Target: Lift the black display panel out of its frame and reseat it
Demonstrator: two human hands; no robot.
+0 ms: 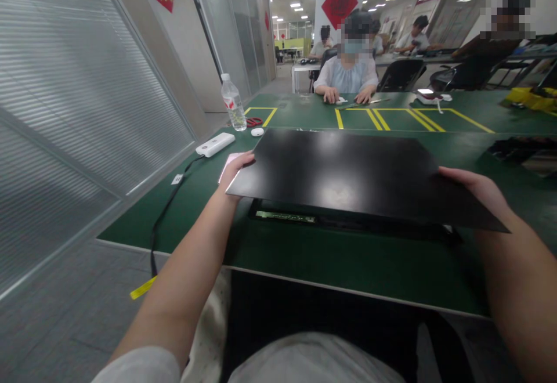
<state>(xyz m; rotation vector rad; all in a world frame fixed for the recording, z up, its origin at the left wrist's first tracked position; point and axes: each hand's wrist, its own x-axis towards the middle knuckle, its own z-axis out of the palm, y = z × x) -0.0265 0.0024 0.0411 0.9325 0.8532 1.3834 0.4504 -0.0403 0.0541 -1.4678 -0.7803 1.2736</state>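
A large, thin black panel (348, 168) with a glossy face is held up between my two hands, tilted toward me. My left hand (238, 169) grips its left edge, thumb on top and the other fingers hidden beneath. On the opposite side, my right hand (476, 188) is closed on the right edge, its fingers also mostly under the panel. Below the panel lies a dark, flat frame-like unit (343, 229), largely covered, with a green circuit board strip (285, 217) showing at its near left.
The green table (143, 220) carries a water bottle (234, 103), red-handled scissors (254, 122), a small white case (257, 132), a white power bank (216, 145) with a black strap and a pink flat object (227, 165). Across the table sits a person (348, 75).
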